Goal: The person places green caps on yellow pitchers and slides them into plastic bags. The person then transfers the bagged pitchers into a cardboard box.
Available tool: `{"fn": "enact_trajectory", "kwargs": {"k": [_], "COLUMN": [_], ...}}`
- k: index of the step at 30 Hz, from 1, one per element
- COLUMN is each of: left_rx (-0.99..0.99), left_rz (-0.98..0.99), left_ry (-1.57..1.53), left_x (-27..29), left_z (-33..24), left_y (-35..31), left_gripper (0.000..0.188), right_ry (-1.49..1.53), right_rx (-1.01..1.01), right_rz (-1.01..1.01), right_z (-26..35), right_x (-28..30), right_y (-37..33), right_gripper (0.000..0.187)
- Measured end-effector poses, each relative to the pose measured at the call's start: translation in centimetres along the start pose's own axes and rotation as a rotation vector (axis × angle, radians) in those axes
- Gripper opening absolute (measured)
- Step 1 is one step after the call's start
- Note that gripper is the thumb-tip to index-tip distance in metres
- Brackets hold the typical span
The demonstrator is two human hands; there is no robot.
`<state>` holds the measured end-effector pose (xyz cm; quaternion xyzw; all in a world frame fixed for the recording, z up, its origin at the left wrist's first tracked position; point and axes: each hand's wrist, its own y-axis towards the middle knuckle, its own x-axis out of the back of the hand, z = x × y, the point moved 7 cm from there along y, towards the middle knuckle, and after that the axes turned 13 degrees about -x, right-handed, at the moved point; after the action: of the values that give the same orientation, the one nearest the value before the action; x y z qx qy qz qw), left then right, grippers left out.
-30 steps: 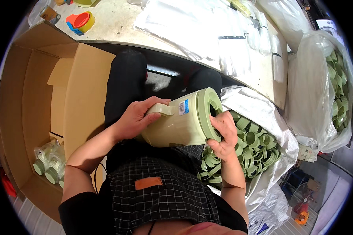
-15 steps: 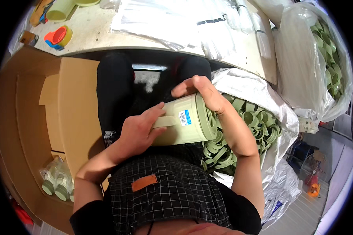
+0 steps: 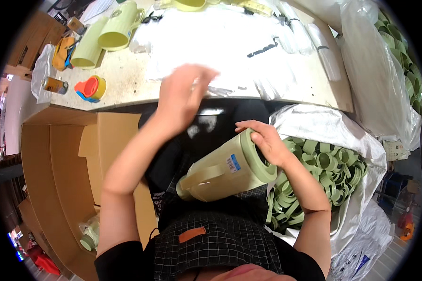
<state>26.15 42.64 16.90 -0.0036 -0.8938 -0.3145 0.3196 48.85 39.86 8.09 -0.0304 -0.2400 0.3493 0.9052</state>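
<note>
A pale green plastic jug [image 3: 215, 180] with a side handle and a blue-and-white sticker lies tilted across my lap. Its wide, lidded end points up to the right. My right hand [image 3: 265, 143] grips that end, fingers over the top and thumb on the lid. My left hand [image 3: 185, 96] is raised at the table's front edge, over a stack of clear plastic bags [image 3: 220, 47]. Motion smears its fingers, so whether they pinch a bag is not visible.
A cardboard box [image 3: 65, 173] stands at my left with a wrapped green piece inside. At my right a white sack [image 3: 309, 117] holds many green ring-shaped parts [image 3: 326, 161]. Two green jugs [image 3: 115, 33], a tape dispenser [image 3: 93, 89] and a can [image 3: 55, 85] stand on the table [image 3: 126, 77].
My left hand has left the jug's handle and moved up to the plastic bags. The jug, still in my right hand, now shows more of its length. The view has shifted.
</note>
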Motion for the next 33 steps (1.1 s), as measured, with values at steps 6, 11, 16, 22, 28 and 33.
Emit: {"fn": "enact_trajectory", "kwargs": {"k": [6,11,16,22,28,33], "left_rx": [0.129,0.029,0.274,0.439,0.496,0.258], "left_rz": [0.389,0.308,0.305,0.234,-0.185,-0.042], "left_ry": [0.24,0.108,0.147,-0.052,-0.526,-0.818], "left_x": [-9.8,-7.7,-9.6,-10.1,-8.7,-11.3], "left_z": [15.7,9.4,17.3,20.9,18.9,4.4], "left_y": [2.7,-0.9,4.4,3.8,5.2,0.9], "left_gripper": [0.039,0.01,0.02,0.023,0.03,0.027], "right_ry": [0.042,0.29,0.196,0.279,0.801,1.155], "right_rx": [0.163,0.156,0.224,0.12,-0.209,-0.033], "right_rz": [0.013,0.036,0.064,0.023,0.264,-0.282], "right_z": [3.1,0.0,1.7,-0.2,-0.6,-0.9], "right_x": [1.4,0.7,0.6,1.1,2.2,3.0], "right_y": [1.9,2.6,4.0,3.2,6.4,8.3], "right_gripper": [0.038,0.034,0.036,0.048,0.037,0.015]}}
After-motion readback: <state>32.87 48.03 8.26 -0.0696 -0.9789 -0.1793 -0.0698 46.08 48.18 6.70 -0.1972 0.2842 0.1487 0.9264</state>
